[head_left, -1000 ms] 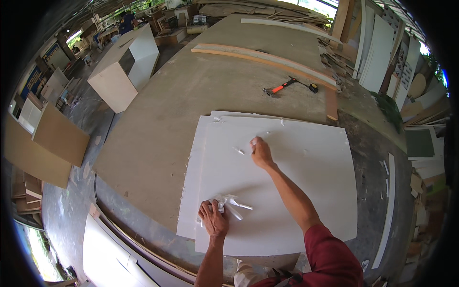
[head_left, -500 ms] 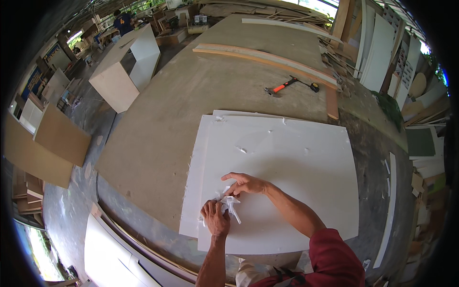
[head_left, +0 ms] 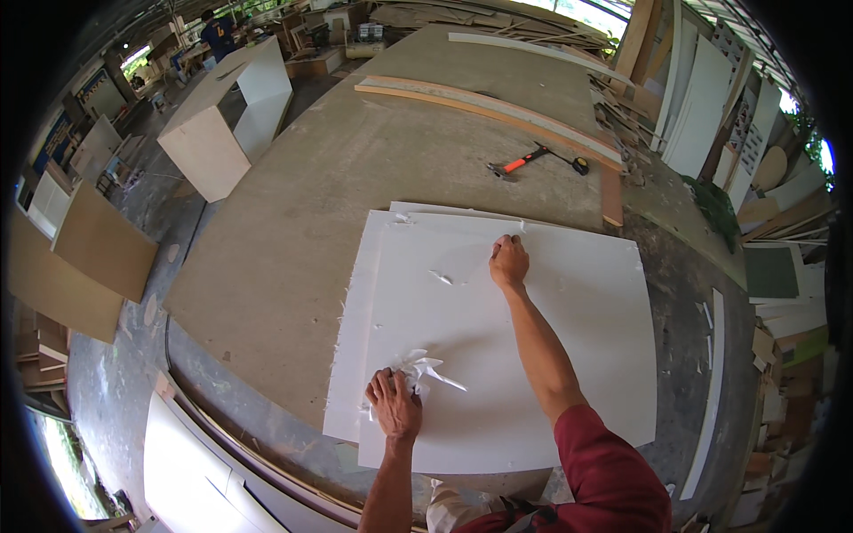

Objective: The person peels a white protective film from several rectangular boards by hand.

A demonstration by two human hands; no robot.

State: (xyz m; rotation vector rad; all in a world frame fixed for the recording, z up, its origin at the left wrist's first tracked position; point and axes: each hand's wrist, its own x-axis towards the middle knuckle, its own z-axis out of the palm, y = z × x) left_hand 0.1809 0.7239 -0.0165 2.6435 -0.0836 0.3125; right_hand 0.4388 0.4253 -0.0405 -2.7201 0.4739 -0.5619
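Observation:
White strips and scraps, thin and crumpled, lie bunched by my left hand. Its fingers curl closed over the bunch, near the left side of a white panel. My right hand reaches to the far part of that panel with its fingertips pressed together. Whatever they pinch, if anything, is hidden. One loose white scrap rests on the panel between the hands, and another small curl sits at its far edge. A second white panel sticks out underneath on the left and far sides.
Beyond the panels, a brown board surface carries a hammer, a tape measure and a long wooden strip. White cabinet boxes stand to the left. Upright boards lean at the right; a person is far back.
My right hand has left the bunch of scraps and reached away to the panel's far part, its fingers closing over a small scrap's spot. The left hand stays on the bunch.

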